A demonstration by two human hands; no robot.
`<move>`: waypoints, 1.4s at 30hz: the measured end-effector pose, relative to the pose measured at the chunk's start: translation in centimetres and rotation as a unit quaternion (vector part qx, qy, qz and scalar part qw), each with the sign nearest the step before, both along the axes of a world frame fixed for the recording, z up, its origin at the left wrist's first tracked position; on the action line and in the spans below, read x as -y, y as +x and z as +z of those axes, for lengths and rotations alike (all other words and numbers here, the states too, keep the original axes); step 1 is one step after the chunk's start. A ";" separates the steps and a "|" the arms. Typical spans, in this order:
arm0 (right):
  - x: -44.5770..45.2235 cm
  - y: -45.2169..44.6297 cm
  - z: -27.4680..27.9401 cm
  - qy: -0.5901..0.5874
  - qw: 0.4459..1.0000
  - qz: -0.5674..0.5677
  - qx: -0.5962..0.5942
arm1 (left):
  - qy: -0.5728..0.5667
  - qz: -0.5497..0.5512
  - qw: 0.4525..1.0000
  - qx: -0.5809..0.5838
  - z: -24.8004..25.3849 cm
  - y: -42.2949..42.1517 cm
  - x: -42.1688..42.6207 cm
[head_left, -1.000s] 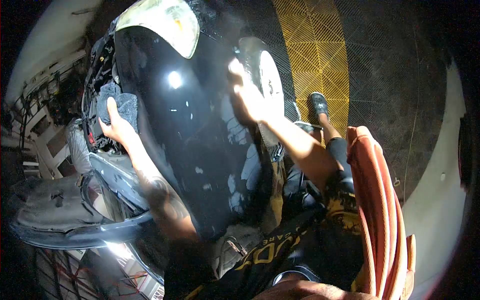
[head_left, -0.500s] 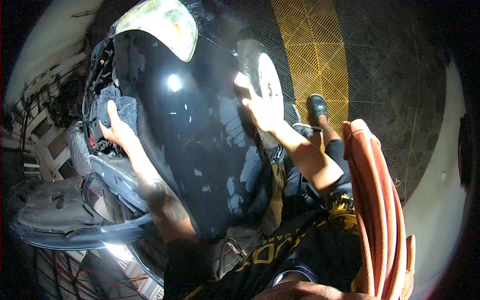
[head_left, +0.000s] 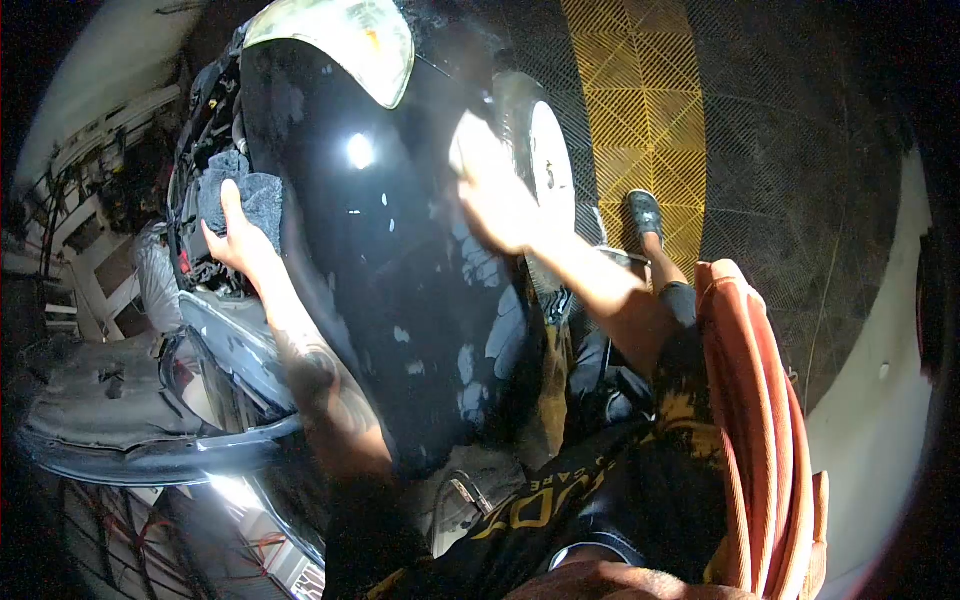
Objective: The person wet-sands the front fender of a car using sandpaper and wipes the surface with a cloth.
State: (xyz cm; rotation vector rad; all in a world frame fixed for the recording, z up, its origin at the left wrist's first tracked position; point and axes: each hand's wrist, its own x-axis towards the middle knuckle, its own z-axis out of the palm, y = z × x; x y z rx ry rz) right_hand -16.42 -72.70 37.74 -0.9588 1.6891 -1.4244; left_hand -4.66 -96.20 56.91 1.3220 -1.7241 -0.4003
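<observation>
A dark car fender (head_left: 370, 270) with dull grey patches curves in front of me. My left hand (head_left: 240, 240) is closed on a folded grey towel (head_left: 262, 205) at the fender's inner edge, beside the engine bay. On the outer side of the fender, near the wheel (head_left: 550, 155), my right hand (head_left: 490, 195) reaches forward over the panel. Its fingers look stretched out, though strong glare and blur wash out their tips, and I make out nothing in them. A cloudy headlight (head_left: 345, 40) sits at the fender's far end.
Engine parts (head_left: 205, 190) lie exposed left of the fender. A dark-edged car panel (head_left: 150, 455) juts out at the lower left. Black and yellow grid tiles (head_left: 645, 100) cover the floor at right. A reddish-brown ribbed cloth (head_left: 755, 420) hangs close on my right.
My right hand has moved left from the fender's edge by the wheel, farther onto the panel. My left hand stays on the towel. The view has shifted slightly.
</observation>
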 end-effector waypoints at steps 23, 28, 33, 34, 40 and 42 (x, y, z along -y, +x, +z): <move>4.9 1.2 5.4 -0.043 0.997 -0.048 0.032 | 0.034 -0.016 0.999 -0.013 0.0 0.2 0.3; 5.7 0.6 6.5 -0.046 0.993 -0.083 0.067 | -0.013 0.007 1.000 0.028 -0.5 0.6 1.0; 9.0 -2.8 3.3 -0.077 0.987 -0.134 -0.047 | 0.033 -0.001 0.999 0.013 0.0 0.3 0.2; 11.7 -3.7 -0.3 -0.081 0.987 -0.088 -0.111 | 0.022 -0.001 1.000 0.016 0.0 0.4 0.2; 7.0 0.0 1.4 -0.058 0.993 -0.096 0.036 | 0.056 -0.024 0.998 -0.016 0.5 -0.5 -0.6; 9.5 -4.0 1.2 -0.040 0.994 -0.092 -0.049 | 0.027 -0.015 1.000 0.001 0.1 0.1 -0.2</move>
